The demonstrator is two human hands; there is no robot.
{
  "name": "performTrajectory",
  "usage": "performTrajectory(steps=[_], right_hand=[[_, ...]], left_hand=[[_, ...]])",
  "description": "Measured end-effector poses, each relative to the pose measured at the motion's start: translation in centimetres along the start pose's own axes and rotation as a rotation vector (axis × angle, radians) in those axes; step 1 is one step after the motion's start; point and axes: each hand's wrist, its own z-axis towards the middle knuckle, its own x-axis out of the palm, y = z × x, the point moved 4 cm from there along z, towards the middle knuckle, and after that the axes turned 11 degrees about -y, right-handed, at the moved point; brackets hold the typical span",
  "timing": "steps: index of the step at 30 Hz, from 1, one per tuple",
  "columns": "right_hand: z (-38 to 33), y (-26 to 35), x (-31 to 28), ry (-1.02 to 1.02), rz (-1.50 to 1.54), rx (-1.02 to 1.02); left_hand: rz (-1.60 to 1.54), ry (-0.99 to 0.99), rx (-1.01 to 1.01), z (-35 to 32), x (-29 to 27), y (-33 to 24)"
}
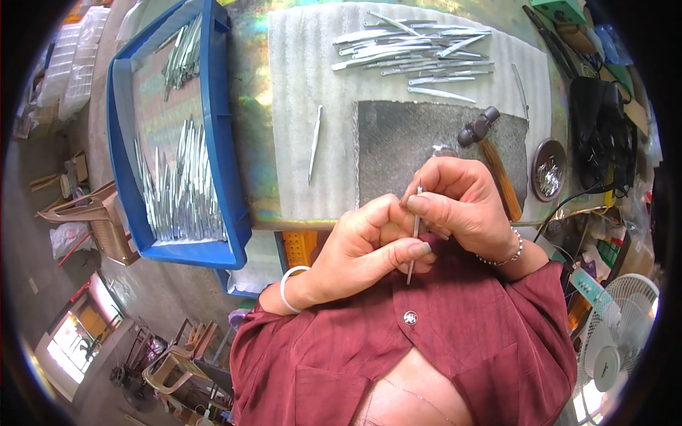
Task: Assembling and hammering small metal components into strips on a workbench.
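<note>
My left hand (373, 238) and my right hand (462, 202) meet in front of my chest, at the near edge of the table. Between them they pinch one slender metal strip (410, 272), held nearly upright in the picture. The fingers cover part of it. Just beyond my right hand, a small shiny piece (444, 150) lies on a dark rectangular mat (394, 138). A hammer (479, 128) with a wooden handle rests on the mat's right side. One similar strip (315, 145) lies alone to the left, and a loose pile of them (415, 53) lies at the back.
On the left stands a blue tray (222, 121) holding two groups of thin metal pieces. White foam sheet (305, 71) covers the tabletop's middle. To the right are a round dish (539, 157) of tiny metal parts, a thin rod (521, 89) and a white fan (611, 341).
</note>
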Motion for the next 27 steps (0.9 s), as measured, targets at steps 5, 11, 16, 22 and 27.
performTrajectory(steps=[5,11,16,22,27], right_hand=[[0.5,0.8,0.2,-0.034,0.0,0.006],[1.2,1.2,-0.1,-0.051,-0.012,0.031],[1.4,1.6,0.0,-0.041,0.013,0.05],[1.3,1.7,-0.2,-0.02,0.01,0.038],[1.2,1.7,-0.3,-0.016,0.027,0.039]], left_hand=[[-0.025,0.039,0.033,0.7,-0.1,-0.8],[-0.08,0.03,-0.03,1.6,-0.2,-1.3],[-0.045,0.0,0.009,2.1,0.0,-1.9],[0.024,-0.02,0.048,2.2,0.1,-1.9],[-0.018,-0.004,0.043,2.2,0.4,-2.1]])
